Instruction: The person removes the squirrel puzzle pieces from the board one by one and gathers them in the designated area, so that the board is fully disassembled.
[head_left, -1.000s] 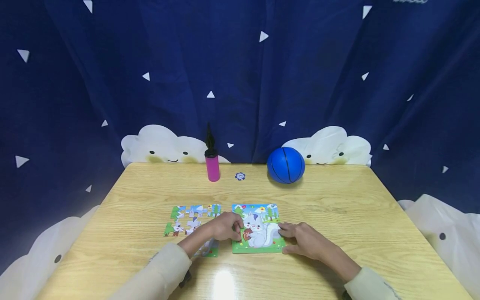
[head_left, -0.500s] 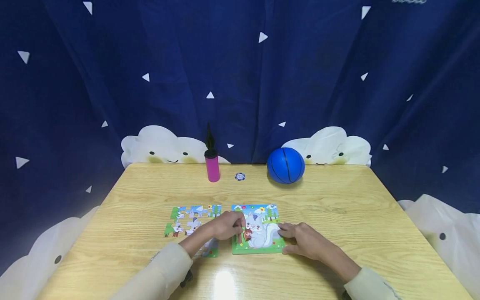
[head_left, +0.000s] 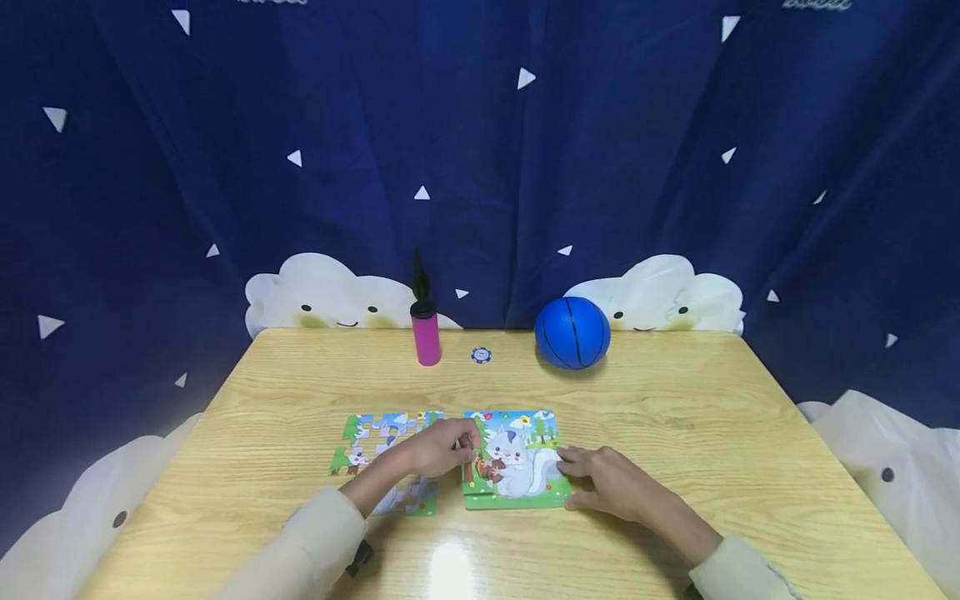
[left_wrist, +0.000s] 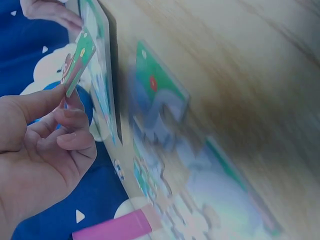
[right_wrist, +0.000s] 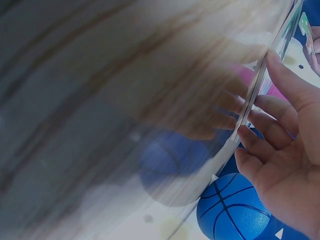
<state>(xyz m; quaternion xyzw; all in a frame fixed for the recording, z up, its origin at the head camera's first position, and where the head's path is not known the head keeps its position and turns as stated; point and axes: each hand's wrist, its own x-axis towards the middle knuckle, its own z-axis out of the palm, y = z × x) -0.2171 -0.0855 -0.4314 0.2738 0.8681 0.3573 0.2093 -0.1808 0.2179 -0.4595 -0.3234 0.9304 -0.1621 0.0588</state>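
Note:
My left hand pinches a puzzle piece between thumb and fingertip. The piece is green with a brown print and is tilted up in the left wrist view. It is held over the left side of a squirrel picture board. My right hand rests at the board's right edge, its thumb and relaxed fingers touching the rim. Left of the board lie several puzzle pieces in a loose layout, partly hidden behind my left hand and forearm in the head view.
At the back of the wooden table stand a pink hand pump with a black nozzle and a blue ball. Between them lies a small blue-and-white chip. A dark blue curtain hangs behind.
My left hand has pulled a piece up from the board's left side and shifted slightly left with it. The right hand stays in place at the board's edge.

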